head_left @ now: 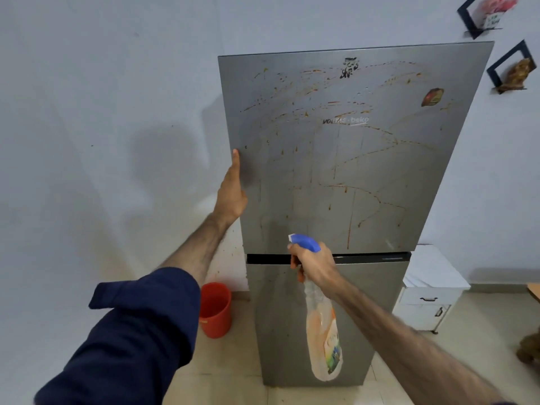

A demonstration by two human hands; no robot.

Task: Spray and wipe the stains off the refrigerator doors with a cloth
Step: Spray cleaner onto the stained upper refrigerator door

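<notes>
Head view: bottle [323, 331] gripped by right hand [314, 266], left hand [232, 190] flat on door [336, 159] edge. Nozzle aimed low, so upper stains [309, 92] probably missed, drips likely.

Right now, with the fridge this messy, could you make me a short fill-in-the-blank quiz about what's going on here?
1. The right hand holds a spray bottle with a ____ nozzle head.
2. The left hand rests flat against the ____ edge of the upper door.
3. On the floor beside the fridge stands a ____ bucket.

Missing words: blue; left; red
</notes>
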